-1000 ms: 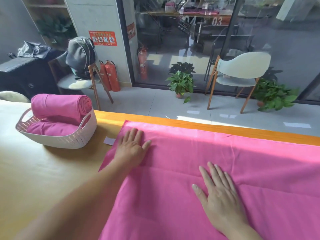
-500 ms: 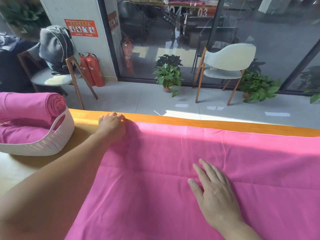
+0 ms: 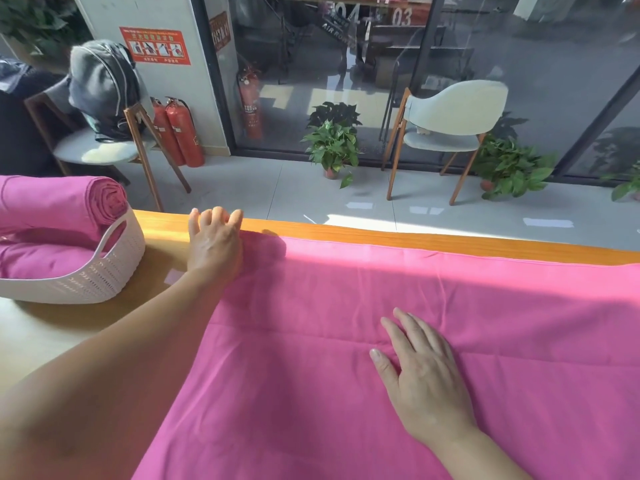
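Fingers of my left grip [image 3: 214, 244] curl over and pinch the far left corner of the large pink fabric sheet [image 3: 346, 358]. My right grip [image 3: 422, 372] lies flat and open on its middle. The sheet is spread across the orange wooden table [image 3: 450, 242], with one crease running across it.

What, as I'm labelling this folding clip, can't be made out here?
All in the head view:
The pink cloth: right and near edges are cut off by the frame, so its full size is unknown.
The left hand covers the cloth's far corner; the hand itself hides whether it pinches it.
The basket: cut off by the left edge; contents past the rolled cloth are unseen.
The red wall sign: lettering too small.
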### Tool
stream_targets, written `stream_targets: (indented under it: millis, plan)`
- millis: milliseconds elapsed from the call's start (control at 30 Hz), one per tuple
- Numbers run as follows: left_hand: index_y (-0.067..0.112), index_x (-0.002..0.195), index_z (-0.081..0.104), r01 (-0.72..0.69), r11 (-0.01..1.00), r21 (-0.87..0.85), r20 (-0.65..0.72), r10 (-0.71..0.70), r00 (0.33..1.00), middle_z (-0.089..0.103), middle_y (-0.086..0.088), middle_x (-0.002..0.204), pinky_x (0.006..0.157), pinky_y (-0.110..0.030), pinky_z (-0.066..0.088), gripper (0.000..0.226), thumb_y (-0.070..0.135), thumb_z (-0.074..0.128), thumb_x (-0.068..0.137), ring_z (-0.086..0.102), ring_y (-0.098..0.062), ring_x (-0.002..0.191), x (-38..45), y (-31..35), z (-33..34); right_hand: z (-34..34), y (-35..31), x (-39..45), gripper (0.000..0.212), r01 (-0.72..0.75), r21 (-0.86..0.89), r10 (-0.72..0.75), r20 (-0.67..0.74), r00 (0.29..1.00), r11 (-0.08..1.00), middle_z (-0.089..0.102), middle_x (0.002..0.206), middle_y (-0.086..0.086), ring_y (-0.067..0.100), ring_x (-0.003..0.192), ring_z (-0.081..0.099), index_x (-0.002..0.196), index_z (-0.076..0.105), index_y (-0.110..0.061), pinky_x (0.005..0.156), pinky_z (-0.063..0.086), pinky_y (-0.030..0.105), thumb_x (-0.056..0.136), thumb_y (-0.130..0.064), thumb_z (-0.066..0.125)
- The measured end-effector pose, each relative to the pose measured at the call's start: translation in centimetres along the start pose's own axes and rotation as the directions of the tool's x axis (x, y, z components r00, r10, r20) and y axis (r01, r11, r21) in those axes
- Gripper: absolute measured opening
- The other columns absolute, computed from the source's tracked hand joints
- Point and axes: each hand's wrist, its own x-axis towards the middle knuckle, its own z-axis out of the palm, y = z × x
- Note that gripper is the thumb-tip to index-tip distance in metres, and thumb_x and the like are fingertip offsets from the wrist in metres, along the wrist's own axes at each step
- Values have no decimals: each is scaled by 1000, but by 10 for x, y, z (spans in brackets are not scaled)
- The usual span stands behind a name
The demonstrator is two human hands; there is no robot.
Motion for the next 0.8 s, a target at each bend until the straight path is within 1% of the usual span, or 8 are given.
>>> stream_targets:
  millis: [67, 200, 300, 467, 567, 667, 733, 800]
  plan:
    - [16, 131, 45, -23, 997, -69, -35, 21, 999, 43, -14, 129, 117, -47, 9, 47, 20, 59, 86, 33, -33, 125, -8, 14, -6, -1, 0, 1, 58, -5, -2, 5, 3, 1000, 1000, 50, 146, -2, 18, 136, 42, 136, 59, -23, 115, 21, 33, 97, -57, 32]
    - [12, 137, 49, -196, 942, -274, -93, 176, 980, 48, -15, 137, 112, -46, 24, 48, 30, 51, 92, 40, -34, 128, -45, 59, -17, -1, -1, 0, 59, -7, 2, 7, 6, 1000, 1000, 49, 148, -2, 18, 137, 40, 138, 57, -23, 116, 19, 33, 98, -58, 30]
    - [20, 148, 36, -197, 936, -293, 135, 244, 960, 33, -6, 155, 119, -43, 18, 73, 62, 20, 91, 26, -26, 144, -69, 68, -10, -1, 0, -1, 59, -2, 1, 2, -2, 1000, 1000, 49, 148, -2, 18, 137, 41, 138, 57, -24, 116, 21, 34, 98, -58, 30]
    - [28, 155, 13, -11, 986, -163, 346, 67, 936, 0, 1, 164, 121, -43, 3, 76, 71, 12, 92, -3, -19, 150, -38, 32, 2, 0, 1, -1, 59, -5, -12, 5, 14, 1000, 1000, 46, 150, -4, 17, 139, 39, 140, 55, -25, 118, 16, 32, 99, -59, 28]
    - [22, 157, 5, 164, 985, -63, 328, -135, 935, -12, -5, 163, 121, -47, -3, 72, 61, 16, 97, -12, -22, 150, -27, 25, -7, 0, 0, -2, 59, -11, -6, 12, 17, 1000, 1000, 47, 149, -4, 16, 139, 39, 139, 55, -25, 118, 16, 32, 99, -59, 28]
    - [20, 156, 1, 0, 981, -193, 176, 34, 984, -13, -5, 163, 121, -44, -5, 69, 56, 17, 99, -13, -20, 150, -58, 68, -21, -1, -1, -2, 58, -19, 12, 19, 10, 1000, 1000, 48, 148, -4, 16, 138, 40, 138, 56, -25, 117, 18, 33, 98, -59, 31]
    - [21, 156, 1, -127, 957, -262, 205, 184, 961, -10, 0, 163, 122, -41, -6, 79, 67, 6, 92, -13, -17, 150, -90, 94, -22, -2, -2, 0, 58, -17, 21, 17, 7, 1000, 1000, 47, 149, -4, 16, 139, 39, 139, 55, -26, 117, 18, 34, 97, -59, 31]
    - [22, 157, 5, -143, 961, -236, 295, 211, 932, -5, 3, 164, 122, -40, -4, 91, 74, -2, 83, -9, -15, 150, -99, 98, -16, -3, -4, 1, 60, -15, 39, 14, 13, 1000, 999, 43, 152, -5, 16, 141, 36, 141, 52, -27, 118, 16, 33, 97, -60, 28]
